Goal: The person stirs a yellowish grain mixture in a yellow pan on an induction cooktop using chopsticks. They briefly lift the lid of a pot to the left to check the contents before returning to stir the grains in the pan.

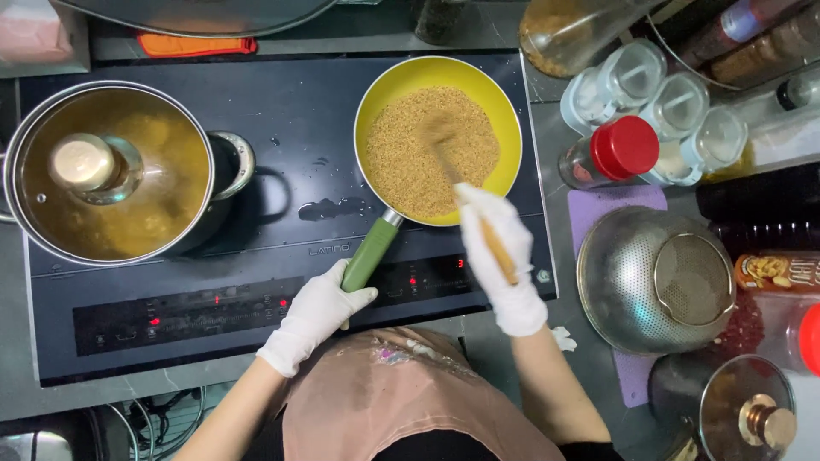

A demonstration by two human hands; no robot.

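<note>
Pink apron [401, 384] fills the bottom edge, closest to the lens, with both white-gloved arms reaching out from it over the black cooktop [282, 213].

Left hand [318, 312] has its fingers wrapped shut around the end of the green handle [369, 253] of the yellow pan [437, 137], which sits on the right side of the cooktop. Right hand [502, 256] is closed in a fist around a wooden spoon [474, 209]; the spoon's far end is blurred and dips into the golden grains [431, 149] that cover the pan's floor.

On the left side of the cooktop stands a steel pot [111, 171] under a glass lid with a round knob, yellowish liquid showing through. Red lights glow on the control strip near the front edge.

To the right, on the counter [555, 128], stand a red-capped bottle [611, 154] and three clear-lidded jars [675, 107] close together. Nearer the person, a metal colander [653, 277] rests on a purple mat [611, 205], and a second glass lid with a brass knob [743, 414] lies just beside it. An orange cloth [196, 44] lies behind the cooktop.
</note>
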